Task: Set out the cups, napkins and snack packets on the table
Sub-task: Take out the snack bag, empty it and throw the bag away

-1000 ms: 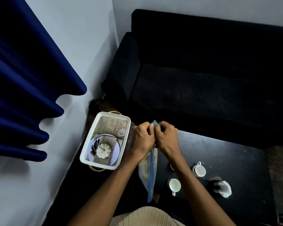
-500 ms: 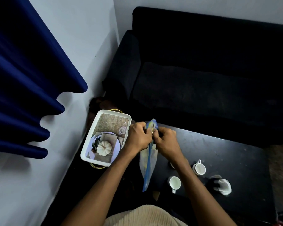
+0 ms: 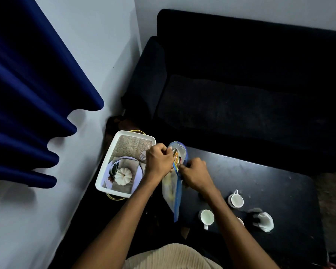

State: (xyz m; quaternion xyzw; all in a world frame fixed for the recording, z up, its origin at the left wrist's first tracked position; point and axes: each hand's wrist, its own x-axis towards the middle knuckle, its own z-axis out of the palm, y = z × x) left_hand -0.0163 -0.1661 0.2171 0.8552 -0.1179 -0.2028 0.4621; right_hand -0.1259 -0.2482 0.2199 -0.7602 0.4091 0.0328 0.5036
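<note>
A blue and clear snack packet (image 3: 173,191) hangs over the left end of the black table (image 3: 260,191). My left hand (image 3: 158,162) grips one side of its top. My right hand (image 3: 194,172) grips the other side, and the top gapes between them, showing yellow contents. Two white cups stand on the table: one (image 3: 207,217) near the front edge, one (image 3: 236,199) further right. A crumpled white napkin (image 3: 264,222) lies to their right. A third small item next to my right forearm is mostly hidden.
A white tray (image 3: 109,171) with a printed place-setting picture sits on a gold-rimmed stand left of the table. A black sofa (image 3: 241,94) runs behind the table. A blue curtain (image 3: 27,94) hangs on the left against the white wall.
My hands have drawn apart at the top of the packet, and its mouth now gapes wider. The packet's lower end has swung slightly. Cups and napkin have not moved.
</note>
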